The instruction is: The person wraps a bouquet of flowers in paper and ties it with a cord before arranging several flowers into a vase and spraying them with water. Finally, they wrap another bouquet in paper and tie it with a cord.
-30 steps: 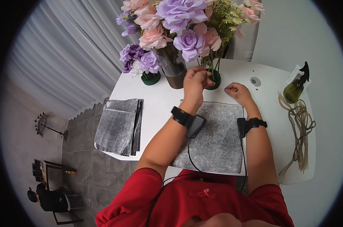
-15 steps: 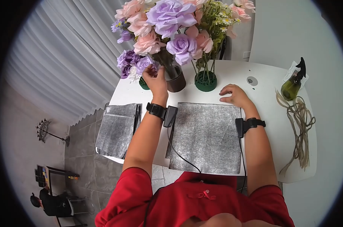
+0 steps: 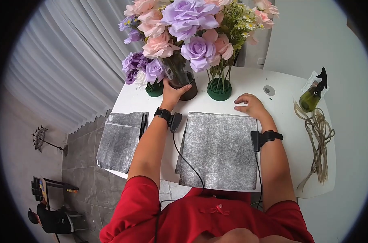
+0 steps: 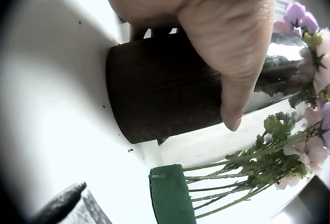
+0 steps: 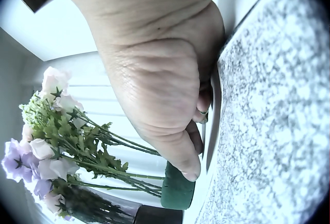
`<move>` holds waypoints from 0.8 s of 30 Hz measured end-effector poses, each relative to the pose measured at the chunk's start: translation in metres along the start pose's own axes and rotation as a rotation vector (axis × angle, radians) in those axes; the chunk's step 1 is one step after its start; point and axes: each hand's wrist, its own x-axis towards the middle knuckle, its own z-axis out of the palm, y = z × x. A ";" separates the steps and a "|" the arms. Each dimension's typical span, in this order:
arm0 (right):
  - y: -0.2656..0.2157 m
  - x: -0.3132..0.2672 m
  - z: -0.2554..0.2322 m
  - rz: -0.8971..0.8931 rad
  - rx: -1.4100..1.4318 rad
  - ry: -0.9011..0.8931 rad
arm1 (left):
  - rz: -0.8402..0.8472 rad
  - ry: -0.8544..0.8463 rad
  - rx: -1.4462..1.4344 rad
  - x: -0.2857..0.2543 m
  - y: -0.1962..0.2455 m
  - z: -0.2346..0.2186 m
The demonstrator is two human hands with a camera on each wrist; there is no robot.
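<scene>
My left hand (image 3: 171,95) grips the dark brown lower part of a clear vase (image 3: 189,93), which holds pink and purple roses (image 3: 188,19). In the left wrist view, the thumb (image 4: 238,103) crosses the brown band and the fingers go behind it, mostly hidden. My right hand (image 3: 252,106) rests on the white table just beyond a grey fabric sheet (image 3: 218,150), its fingers loosely bent and holding nothing. Near it, a green foam block (image 3: 219,91) carries upright flower stems. Left of the vase, another foam block (image 3: 154,90) bears purple and white roses.
A stack of folded grey sheets (image 3: 120,141) lies at the table's left edge. On the right are a green spray bottle (image 3: 309,100) and a bundle of tan cords (image 3: 319,137). Cables run from both wrist cameras. Another person (image 3: 50,218) sits far left.
My left hand has moved left, from near the right foam block past the purple roses, then down onto the vase, which it now grips. The right hand stays in place, its fingers looser.
</scene>
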 end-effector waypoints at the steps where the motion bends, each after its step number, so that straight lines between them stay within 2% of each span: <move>1: 0.001 0.000 0.000 0.004 0.001 0.001 | 0.041 0.014 0.029 -0.001 0.001 0.000; 5: 0.006 0.004 0.001 0.007 0.004 -0.020 | 0.107 0.105 0.110 -0.015 0.006 0.012; 7: 0.008 0.005 0.001 0.018 0.022 -0.018 | 0.026 0.131 0.030 -0.027 0.011 0.015; 14: 0.006 0.004 0.002 0.031 0.012 0.015 | -0.017 0.117 -0.021 -0.068 0.043 0.005; 20: 0.008 0.004 0.003 0.040 0.006 0.025 | 0.029 0.101 0.168 -0.081 0.038 -0.021; 22: 0.010 0.005 0.003 0.038 0.002 0.018 | -0.016 0.035 0.027 -0.075 0.054 -0.030; 24: 0.010 0.005 0.004 0.041 0.021 0.012 | -0.030 0.109 -0.139 -0.067 0.069 -0.034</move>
